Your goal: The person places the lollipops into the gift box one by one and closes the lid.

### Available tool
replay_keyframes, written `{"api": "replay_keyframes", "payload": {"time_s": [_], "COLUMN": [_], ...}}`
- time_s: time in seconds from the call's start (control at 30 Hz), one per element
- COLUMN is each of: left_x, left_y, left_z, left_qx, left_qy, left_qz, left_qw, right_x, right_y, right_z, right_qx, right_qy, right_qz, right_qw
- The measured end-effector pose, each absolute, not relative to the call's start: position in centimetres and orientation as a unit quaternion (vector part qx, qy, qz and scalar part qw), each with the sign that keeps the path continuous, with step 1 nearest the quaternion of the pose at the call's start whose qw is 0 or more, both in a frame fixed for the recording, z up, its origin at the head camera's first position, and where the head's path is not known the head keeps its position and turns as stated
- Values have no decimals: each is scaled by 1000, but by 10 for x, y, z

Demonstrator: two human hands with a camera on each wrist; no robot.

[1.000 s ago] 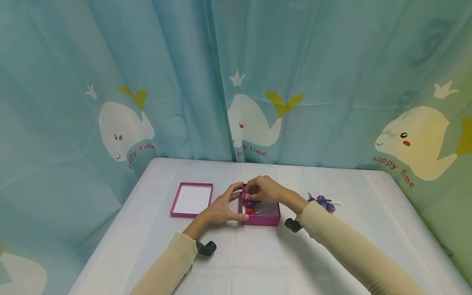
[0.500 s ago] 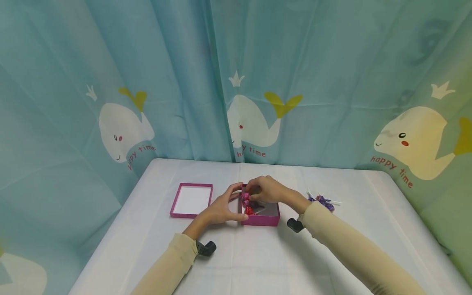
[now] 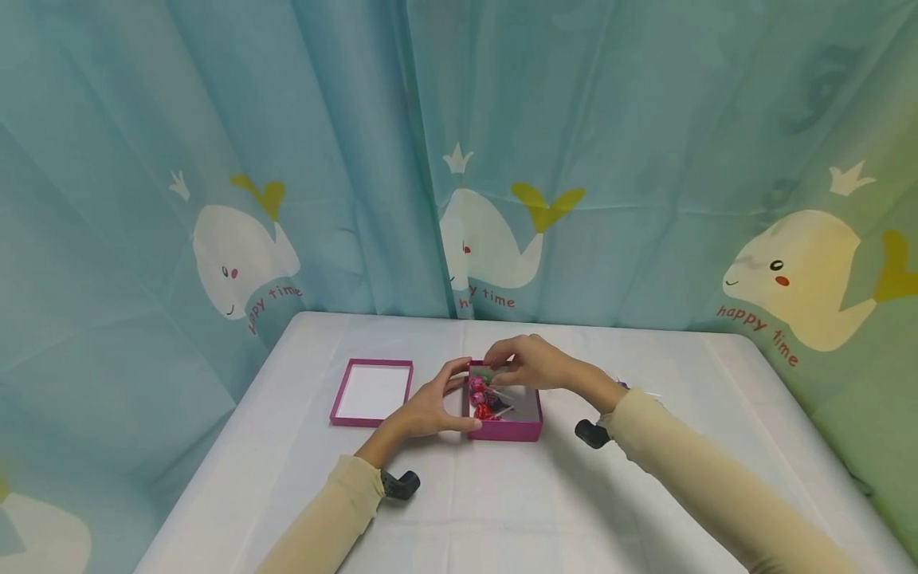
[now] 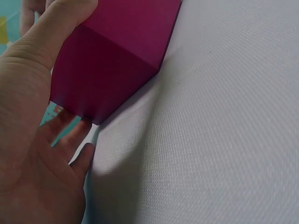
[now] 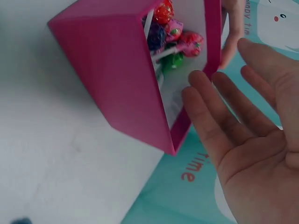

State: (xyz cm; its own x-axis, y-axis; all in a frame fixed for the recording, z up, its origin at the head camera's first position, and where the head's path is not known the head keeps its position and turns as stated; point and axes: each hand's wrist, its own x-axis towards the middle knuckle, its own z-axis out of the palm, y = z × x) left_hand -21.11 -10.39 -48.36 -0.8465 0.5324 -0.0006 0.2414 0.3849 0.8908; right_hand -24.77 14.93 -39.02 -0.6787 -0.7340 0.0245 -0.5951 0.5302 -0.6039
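A magenta box [image 3: 505, 431] stands uncovered on the table with several wrapped lollipops [image 3: 480, 397] inside, heads toward its left wall. Red, pink, dark blue and green [image 5: 173, 61] wrappers show in the right wrist view. My left hand [image 3: 427, 406] holds the box at its left end, thumb on the near wall and fingers toward the far left corner. My right hand [image 3: 532, 363] is over the far part of the box. Its fingers are loosely extended near the rim, holding nothing. Part of the box's far side is hidden behind this hand.
The magenta-rimmed lid [image 3: 372, 421] lies to the left of the box, white inside facing up. More lollipops [image 3: 623, 385] lie on the table [image 3: 459, 502] at the right, mostly hidden by my right sleeve. A curtain [image 3: 373, 159] with whale prints hangs behind the table.
My right hand has let go of a lollipop in the box and drawn back slightly up and right. More lollipops are visible now, a green one among them. The left hand stays on the box.
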Motion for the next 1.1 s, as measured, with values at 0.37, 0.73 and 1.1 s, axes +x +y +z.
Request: {"api": "replay_keyframes", "payload": {"time_s": [0.37, 0.73, 1.1], "left_x": [-210, -210, -209], "left_y": [-104, -104, -103], "left_z": [-484, -486, -485], "left_qx": [236, 240, 232], "left_qy": [817, 818, 817], "left_qz": [506, 505, 507], "left_qw": [143, 138, 146], "right_x": [-245, -242, -229], "right_y": [189, 246, 297], "right_z": [-375, -383, -407], "right_qx": [-346, -292, -266], "right_qy": [879, 902, 918], "right_qz": [-319, -315, -294], "right_qw": [71, 50, 27]}}
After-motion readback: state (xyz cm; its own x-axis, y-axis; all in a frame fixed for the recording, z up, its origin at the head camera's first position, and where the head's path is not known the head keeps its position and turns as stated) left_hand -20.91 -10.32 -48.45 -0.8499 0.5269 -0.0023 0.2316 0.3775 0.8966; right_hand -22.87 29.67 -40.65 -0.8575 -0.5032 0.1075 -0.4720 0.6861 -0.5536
